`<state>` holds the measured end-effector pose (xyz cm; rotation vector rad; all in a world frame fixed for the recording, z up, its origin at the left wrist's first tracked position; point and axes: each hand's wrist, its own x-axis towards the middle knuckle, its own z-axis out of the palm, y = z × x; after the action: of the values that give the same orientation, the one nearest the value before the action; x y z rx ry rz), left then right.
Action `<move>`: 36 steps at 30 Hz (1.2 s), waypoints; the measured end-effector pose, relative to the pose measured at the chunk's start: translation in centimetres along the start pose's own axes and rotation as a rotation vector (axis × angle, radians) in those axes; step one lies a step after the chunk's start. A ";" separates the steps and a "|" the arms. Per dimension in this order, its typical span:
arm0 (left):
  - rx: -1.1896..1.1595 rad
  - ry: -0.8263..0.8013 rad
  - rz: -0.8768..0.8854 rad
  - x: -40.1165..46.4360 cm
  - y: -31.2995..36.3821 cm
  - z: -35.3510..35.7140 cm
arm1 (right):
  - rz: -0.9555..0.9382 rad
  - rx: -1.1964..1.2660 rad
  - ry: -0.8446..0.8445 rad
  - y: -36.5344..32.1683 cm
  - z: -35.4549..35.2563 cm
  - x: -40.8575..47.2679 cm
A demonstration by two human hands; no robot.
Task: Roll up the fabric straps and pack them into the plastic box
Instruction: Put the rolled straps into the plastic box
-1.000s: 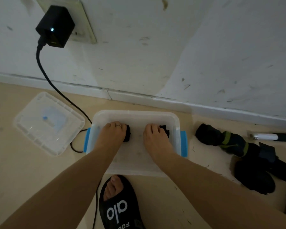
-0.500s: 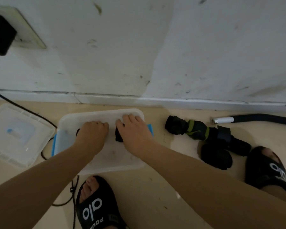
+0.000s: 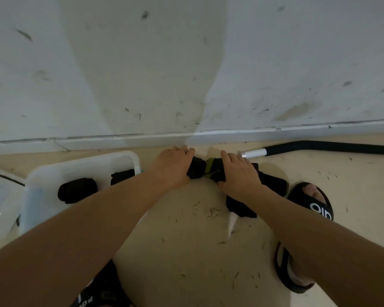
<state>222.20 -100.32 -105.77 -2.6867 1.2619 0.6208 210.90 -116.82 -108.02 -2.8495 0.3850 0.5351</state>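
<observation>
Both hands rest on a black fabric strap with an olive-yellow band [image 3: 208, 168] lying on the floor just near the skirting board, to the right of the plastic box [image 3: 53, 171]. The left hand [image 3: 172, 166] covers the strap's left end, its fingers curled down over the far edge; a ring shows on one finger. The right hand [image 3: 238, 171] covers the strap's right part, its fingers held close together and bent over the cloth; whether either thumb pinches underneath cannot be told. More black straps [image 3: 273, 182] lie heaped on the floor under and to the right of the right wrist. Inside the box sit two rolled black straps: one [image 3: 77, 190] near the middle and another [image 3: 122, 176] against the right wall. The clear lid [image 3: 0, 207] lies at the left edge, beside the box. A black hose with a silver tip [image 3: 319, 147] runs along the wall at far right. Black sandals [image 3: 315, 202] show at right and at the near edge.
</observation>
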 end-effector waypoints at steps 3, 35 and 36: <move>0.073 -0.100 0.018 1.8 0.5 2.4 | -0.055 -0.085 -0.029 0.7 1.6 1.8; -0.214 -0.040 -0.261 -16.3 -17.2 -4.7 | -0.281 0.187 0.106 -20.6 -5.9 -1.3; -0.173 -0.094 -0.285 -17.5 -18.2 -3.6 | -0.304 0.154 0.083 -22.3 -5.6 -1.5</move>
<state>227.08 -77.01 -96.73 -2.8606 0.8149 0.8371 217.92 -96.92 -98.77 -2.7147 0.0021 0.3142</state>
